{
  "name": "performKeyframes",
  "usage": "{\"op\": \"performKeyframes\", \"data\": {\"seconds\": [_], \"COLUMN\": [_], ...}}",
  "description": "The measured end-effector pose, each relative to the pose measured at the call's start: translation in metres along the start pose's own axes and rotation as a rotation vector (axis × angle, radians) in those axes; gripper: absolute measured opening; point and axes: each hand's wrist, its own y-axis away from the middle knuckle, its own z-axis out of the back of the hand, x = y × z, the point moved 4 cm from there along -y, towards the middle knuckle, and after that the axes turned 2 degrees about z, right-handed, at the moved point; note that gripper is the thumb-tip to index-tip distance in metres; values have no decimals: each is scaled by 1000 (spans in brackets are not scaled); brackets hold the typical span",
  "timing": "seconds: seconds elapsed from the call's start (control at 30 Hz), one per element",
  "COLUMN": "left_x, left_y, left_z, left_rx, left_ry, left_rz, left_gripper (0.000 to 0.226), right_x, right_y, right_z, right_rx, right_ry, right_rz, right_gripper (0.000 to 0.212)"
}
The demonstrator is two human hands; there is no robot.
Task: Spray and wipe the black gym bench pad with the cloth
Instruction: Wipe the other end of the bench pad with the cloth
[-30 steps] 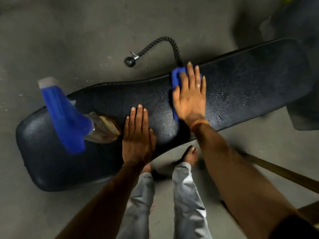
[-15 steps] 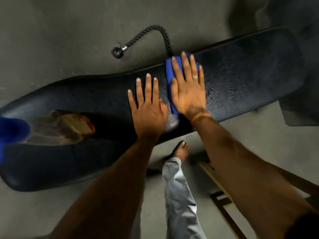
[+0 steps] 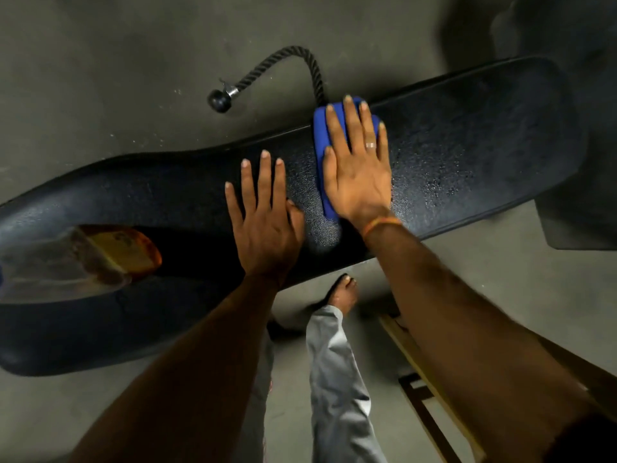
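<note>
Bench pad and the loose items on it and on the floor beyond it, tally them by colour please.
Black: 2, the padded vinyl bench pad and the braided rope handle.
Blue: 1, the folded cloth.
Clear: 1, the plastic spray bottle.
Total: 4.

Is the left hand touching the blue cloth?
Apart. The head view shows a strip of bare black pad between the left hand and the blue cloth.

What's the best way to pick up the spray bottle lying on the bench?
Wrap the left hand round the spray bottle mid-body, coming from above: it lies on its side on the bench pad, round body exposed, nearest that hand.
</note>
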Motion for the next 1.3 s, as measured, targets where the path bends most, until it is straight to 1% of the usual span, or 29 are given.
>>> {"op": "performKeyframes", "data": {"seconds": [0.03,0.1,0.17,0.23,0.3,0.37,0.5,0.57,0.6,0.67,0.73,0.8,0.83,0.9,0.97,1.03,1.07,1.1,1.17,1.2,1.27,1.3], "left_x": [0,0,-1,-1,-1,-1,-1,-1,-1,-1,-2,-3,-2,3,-11,-3,-2,-3,-9,-12,-27,-43], "left_y": [-1,-1,-1,-1,0,0,2,0,0,1,1,1,2,2,10,4,2,1,2,1,-10,-18], "left_z": [0,2,2,3,3,2,0,-1,0,0,0,1,2,5,-5,-2,-1,-1,1,3,7,6], "left_rx": [-7,-5,-6,-5,-7,-7,-26,-33,-35,-37,-33,-41,-45,-45,-57,-63,-66,-64,-40,-34,-34,-34], "left_ry": [-1,3,5,6,8,4,-27,-25,-17,-22,-18,-5,2,14,-1,-7,-8,0,15,25,56,54], "left_rz": [-1,-2,-3,2,2,-7,-8,-11,-11,-8,1,-1,-2,-2,-27,-15,-12,-14,6,44,104,64], "left_gripper": [68,68,68,68,68,67,67,67,67,67,67,66,66,65,65,65,64,64,65,66,66,66], "right_x": [-1,-6,-13,-17,-22,-24,-31,-36,-38,-43,-48,-49,-49,-45,-65,-63,-61,-63,-68,-69,-72,-76], "right_y": [-12,-3,42,98,119,85,-22,-35,-23,28,89,117,110,67,23,-19,-25,-21,16,42,85,91], "right_z": [2,3,1,-3,-9,-7,4,7,8,9,4,-2,-2,6,8,12,13,13,13,11,5,2], "right_rx": [-10,-12,5,66,97,83,-5,-19,-19,-21,40,76,87,42,-10,-17,-23,-26,-49,-37,39,57], "right_ry": [2,7,22,40,53,43,-18,-17,-6,14,37,53,34,-4,-21,-23,-19,-16,6,22,30,35], "right_rz": [-12,-9,-24,-40,-38,-49,-70,-57,-44,-37,-37,-55,-73,-99,-145,-115,-91,-76,-65,-61,-45,-27], "right_gripper": [61,61,62,64,66,66,62,60,59,61,64,64,62,62,65,63,62,61,60,60,62,62]}}
